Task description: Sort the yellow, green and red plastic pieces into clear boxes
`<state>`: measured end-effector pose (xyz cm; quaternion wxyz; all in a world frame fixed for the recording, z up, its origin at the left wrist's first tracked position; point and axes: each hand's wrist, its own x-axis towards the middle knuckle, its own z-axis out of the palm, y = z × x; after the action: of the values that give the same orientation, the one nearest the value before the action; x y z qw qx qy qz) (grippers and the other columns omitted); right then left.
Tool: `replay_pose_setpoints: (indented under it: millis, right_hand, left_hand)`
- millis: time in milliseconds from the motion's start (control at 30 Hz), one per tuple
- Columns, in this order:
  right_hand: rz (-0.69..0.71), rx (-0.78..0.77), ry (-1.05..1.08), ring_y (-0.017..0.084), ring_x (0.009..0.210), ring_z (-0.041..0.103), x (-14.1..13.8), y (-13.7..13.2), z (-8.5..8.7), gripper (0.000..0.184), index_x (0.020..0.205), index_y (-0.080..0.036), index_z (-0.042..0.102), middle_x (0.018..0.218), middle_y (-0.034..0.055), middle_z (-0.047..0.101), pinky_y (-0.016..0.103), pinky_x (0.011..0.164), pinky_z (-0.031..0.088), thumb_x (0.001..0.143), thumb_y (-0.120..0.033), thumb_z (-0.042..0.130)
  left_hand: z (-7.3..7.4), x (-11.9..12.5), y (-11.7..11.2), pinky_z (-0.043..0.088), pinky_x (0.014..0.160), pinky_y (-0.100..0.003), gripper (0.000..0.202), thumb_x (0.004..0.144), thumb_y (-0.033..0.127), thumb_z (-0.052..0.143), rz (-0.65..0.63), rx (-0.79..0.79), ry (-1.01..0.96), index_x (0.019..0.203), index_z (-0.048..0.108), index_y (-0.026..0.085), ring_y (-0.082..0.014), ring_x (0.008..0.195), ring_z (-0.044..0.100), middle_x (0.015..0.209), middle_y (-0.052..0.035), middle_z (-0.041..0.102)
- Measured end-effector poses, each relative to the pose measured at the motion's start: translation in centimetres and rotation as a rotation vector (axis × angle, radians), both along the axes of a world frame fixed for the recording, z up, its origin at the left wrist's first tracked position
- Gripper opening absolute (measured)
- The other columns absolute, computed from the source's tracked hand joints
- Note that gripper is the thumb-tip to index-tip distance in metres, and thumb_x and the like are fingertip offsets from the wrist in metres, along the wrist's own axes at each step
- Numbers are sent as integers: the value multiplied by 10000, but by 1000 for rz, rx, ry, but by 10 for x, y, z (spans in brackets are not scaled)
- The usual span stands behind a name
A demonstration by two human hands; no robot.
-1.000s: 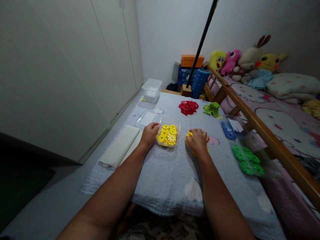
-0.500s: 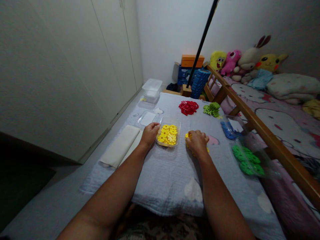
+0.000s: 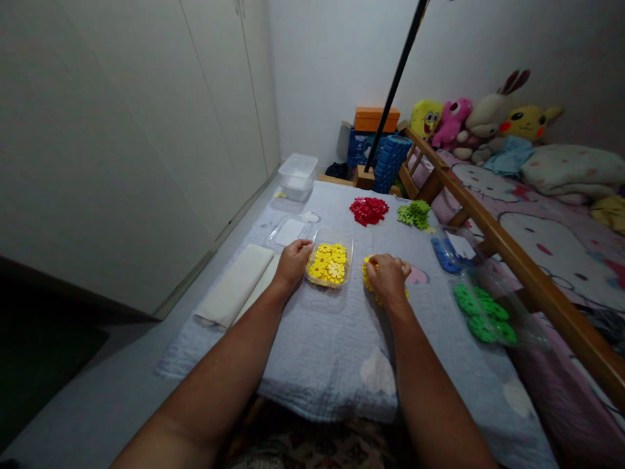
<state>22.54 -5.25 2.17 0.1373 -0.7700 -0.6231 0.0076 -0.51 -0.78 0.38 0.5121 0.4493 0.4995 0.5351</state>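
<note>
My left hand (image 3: pixel 294 260) is closed on the left rim of a clear plastic box (image 3: pixel 349 257) in the middle of the table. Inside it lie several yellow flower-shaped pieces (image 3: pixel 328 262), roughly in layers. To the right of the box, my right hand (image 3: pixel 387 277) reaches down over a pile of loose yellow flower-shaped pieces (image 3: pixel 367 279). Its thumb and fingers are bent together at the pile's top. The hand covers most of that pile, and what the fingertips pinch is partly hidden.
Behind are red pieces (image 3: pixel 370 210) and light green pieces (image 3: pixel 414 213). At the right stand clear boxes with blue pieces (image 3: pixel 446 255) and green pieces (image 3: pixel 483 312). A clear lid (image 3: pixel 290 229), folded cloth (image 3: pixel 235 284) and stacked clear boxes (image 3: pixel 297 176) lie left. A wooden bed rail (image 3: pixel 517 241) borders the right.
The fingers of my right hand have drawn closer together over the yellow pile. My left hand and the box have stayed in place.
</note>
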Motion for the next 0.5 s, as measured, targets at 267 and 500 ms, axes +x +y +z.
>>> replay_pose_setpoints:
  millis: [267, 500]
  right_hand:
    - [-44, 95, 56, 284, 1088, 558, 4, 2, -1, 318, 1025, -191, 773, 1135, 118, 754, 471, 1056, 219, 970, -257, 467]
    - [-69, 327, 161, 266, 1024, 547, 7, 5, -4, 240, 909, -200, 732, 1024, 103, 738, 445, 1034, 273, 920, -261, 500]
  left_hand:
    - [0, 0, 0, 478, 657, -283, 364, 665, 457, 711, 4, -4, -8, 875, 708, 160, -165, 684, 608, 760, -21, 699]
    - [-2, 0, 1, 491, 658, -282, 385, 667, 472, 723, -4, -6, -20, 888, 706, 157, -164, 687, 620, 769, -22, 710]
